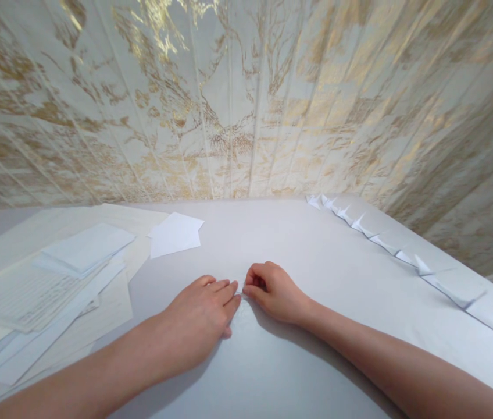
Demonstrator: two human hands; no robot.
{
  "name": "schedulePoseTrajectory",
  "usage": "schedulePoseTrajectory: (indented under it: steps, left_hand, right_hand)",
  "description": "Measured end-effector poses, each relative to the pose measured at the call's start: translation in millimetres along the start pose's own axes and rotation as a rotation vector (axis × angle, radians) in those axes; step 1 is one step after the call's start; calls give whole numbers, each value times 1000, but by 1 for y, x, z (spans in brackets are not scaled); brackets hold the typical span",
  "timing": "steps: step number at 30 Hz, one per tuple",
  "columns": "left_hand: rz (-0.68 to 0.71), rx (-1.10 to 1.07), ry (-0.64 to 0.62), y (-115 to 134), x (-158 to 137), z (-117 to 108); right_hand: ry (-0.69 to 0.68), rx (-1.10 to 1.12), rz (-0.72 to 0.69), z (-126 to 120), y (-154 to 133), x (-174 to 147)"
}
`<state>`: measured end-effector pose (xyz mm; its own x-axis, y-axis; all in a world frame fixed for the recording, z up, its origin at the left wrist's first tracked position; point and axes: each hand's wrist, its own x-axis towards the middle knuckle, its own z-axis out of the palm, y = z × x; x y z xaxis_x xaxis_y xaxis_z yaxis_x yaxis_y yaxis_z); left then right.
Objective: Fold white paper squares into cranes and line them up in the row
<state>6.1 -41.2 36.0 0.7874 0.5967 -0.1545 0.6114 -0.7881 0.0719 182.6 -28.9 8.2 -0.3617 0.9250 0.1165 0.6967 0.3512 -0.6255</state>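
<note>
In the middle of the white table, my left hand [207,314] lies palm down with its fingers stretched out, pressing on a small piece of folded white paper [240,288]. Most of that paper is hidden beneath and between the hands; only a thin bit shows at the fingertips. From the other side, my right hand [275,291] has thumb and index finger pinched together at the paper's edge, the other fingers curled in. How the paper is folded cannot be made out.
Folded white paper cranes [360,224] stand in a row along the table's right edge. White paper squares [177,235] lie at the back, left of centre. Loose sheets, some printed [46,297], are piled on the left. A gold-patterned curtain [229,116] hangs behind the table [272,372].
</note>
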Motion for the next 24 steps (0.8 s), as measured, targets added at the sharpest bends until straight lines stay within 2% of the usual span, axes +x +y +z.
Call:
schedulePoseTrajectory:
  steps: [3, 6, 11, 14, 18, 21, 24]
  left_hand:
    - [-17, 31, -56, 2, 0, -3]
    - [-47, 35, -82, 4, -1, -6]
    - [-67, -26, 20, 2, -9, -5]
    - [-53, -13, -1, 2, -11, -7]
    - [-41, 37, -83, 4, -12, -13]
    - [-42, 58, -87, 6, -13, -16]
    - [-51, 73, -97, 7, -13, -18]
  right_hand:
    - [31, -140, -69, 6, -3, -3]
    - [4, -166, -64, 7, -4, -4]
    - [-16, -140, -87, 4, -2, -5]
    - [-22, -116, -131, 2, 2, -7]
    - [27, -178, -300, 1, 5, -14]
    - [-22, -344, -478, 2, 4, -20]
    - [-59, -471, -512, 1, 2, -24]
